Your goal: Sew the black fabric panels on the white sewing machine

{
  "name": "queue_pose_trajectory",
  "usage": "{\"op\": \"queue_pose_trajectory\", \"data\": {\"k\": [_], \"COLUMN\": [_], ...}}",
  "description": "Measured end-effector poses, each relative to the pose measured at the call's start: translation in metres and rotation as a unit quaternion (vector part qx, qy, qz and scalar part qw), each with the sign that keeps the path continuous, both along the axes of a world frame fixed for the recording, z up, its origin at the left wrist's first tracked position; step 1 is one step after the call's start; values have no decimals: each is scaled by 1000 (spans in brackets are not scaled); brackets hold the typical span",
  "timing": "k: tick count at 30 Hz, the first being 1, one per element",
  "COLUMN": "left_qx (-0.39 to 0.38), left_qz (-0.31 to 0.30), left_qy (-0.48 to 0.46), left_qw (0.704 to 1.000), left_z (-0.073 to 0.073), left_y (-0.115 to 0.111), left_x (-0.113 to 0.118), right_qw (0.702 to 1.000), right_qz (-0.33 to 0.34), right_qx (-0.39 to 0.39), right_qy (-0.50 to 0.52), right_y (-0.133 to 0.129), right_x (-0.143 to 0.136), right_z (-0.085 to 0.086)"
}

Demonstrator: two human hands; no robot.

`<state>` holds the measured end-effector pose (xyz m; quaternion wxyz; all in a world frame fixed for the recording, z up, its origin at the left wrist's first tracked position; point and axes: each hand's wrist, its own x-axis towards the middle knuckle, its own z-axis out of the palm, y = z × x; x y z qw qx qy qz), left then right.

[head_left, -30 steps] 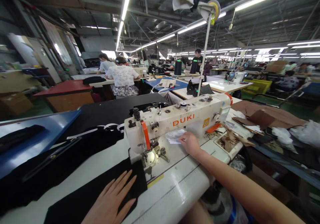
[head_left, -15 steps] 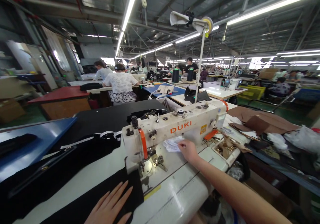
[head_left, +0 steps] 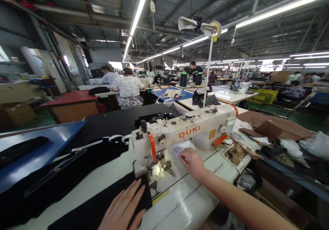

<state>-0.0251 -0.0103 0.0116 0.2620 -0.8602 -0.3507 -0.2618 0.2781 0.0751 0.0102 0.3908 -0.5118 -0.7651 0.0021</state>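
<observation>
A white sewing machine (head_left: 190, 131) marked DUKI stands across the middle, its needle area lit. Black fabric (head_left: 84, 202) lies flat to the left of the needle. On that fabric rests my left hand (head_left: 124, 206), palm down with the fingers stretched out. Under the machine's arm is a small pile of white labels or paper pieces (head_left: 180, 148). My right hand (head_left: 191, 160) is at the front edge of this pile, thumb and fingertips pinched together; what lies between them is too small to make out.
A tray of small metal parts (head_left: 235, 154) sits at the machine's right end. Brown material (head_left: 280, 127) and plastic bags lie farther right. More black pieces (head_left: 64, 168) cover the left side. People sit at tables behind.
My right hand has shifted slightly left and down, at the front of the white pile. My left hand still lies flat on the black fabric. The whole view has moved a little.
</observation>
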Motion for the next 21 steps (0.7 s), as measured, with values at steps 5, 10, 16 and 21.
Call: {"op": "queue_pose_trajectory", "data": {"k": [5,10,16,21], "left_qx": [-13,-81,-98,-97], "left_qz": [-16,-13,6,36], "left_qy": [-14,-69,-69,-44], "left_qw": [1000,994,993,994], "left_z": [14,9,13,10], "left_y": [-8,-5,-5,14], "left_x": [44,51,23,17], "right_qw": [986,977,977,961], "right_qz": [104,182,208,267], "right_qx": [77,58,-16,-24], "right_qy": [-104,-93,-30,-73], "right_y": [-36,-61,-58,-61], "right_x": [-42,-77,-72,-64], "right_z": [4,8,-1,-9]}}
